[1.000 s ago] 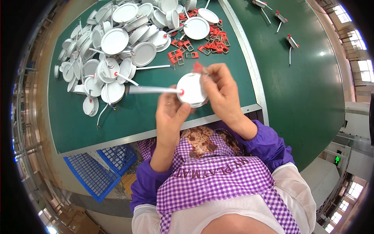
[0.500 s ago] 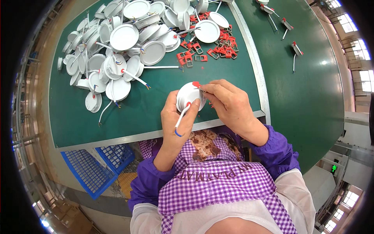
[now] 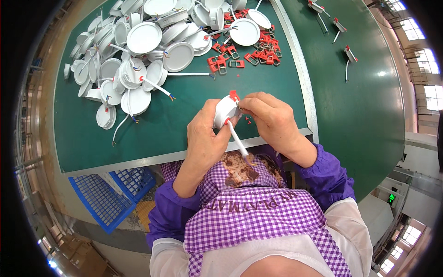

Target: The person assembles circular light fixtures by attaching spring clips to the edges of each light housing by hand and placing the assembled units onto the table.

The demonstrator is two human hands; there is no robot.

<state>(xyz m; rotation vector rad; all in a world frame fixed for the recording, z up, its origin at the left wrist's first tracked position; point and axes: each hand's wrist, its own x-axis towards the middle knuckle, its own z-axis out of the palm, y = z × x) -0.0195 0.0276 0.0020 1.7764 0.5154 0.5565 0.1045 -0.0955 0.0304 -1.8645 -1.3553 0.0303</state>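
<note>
Above the table's front edge, my left hand (image 3: 202, 129) is closed round the rim of a white round downlight (image 3: 224, 111). The lamp is tilted, and its white cable (image 3: 236, 137) hangs toward me from a red grommet. At the lamp's far edge sits a red clip (image 3: 234, 95). My right hand (image 3: 273, 121) pinches a small metal part of this clip between thumb and forefinger; the fingertips partly hide it. Tiny red bits (image 3: 248, 120) lie on the green table (image 3: 180, 111) beside the lamp.
A heap of white downlights (image 3: 144, 38) with cables covers the far left of the table. Red clips with metal frames (image 3: 265, 51) lie loose beside it. Beyond a pale rail (image 3: 302, 69), several lamps (image 3: 350, 54) stand on a green surface. Blue baskets (image 3: 104, 198) are below left.
My left hand has turned the downlight more edge-on, and its cable has swung right and toward me. The red clip now stands up more at the rim. My right hand keeps its pinch there.
</note>
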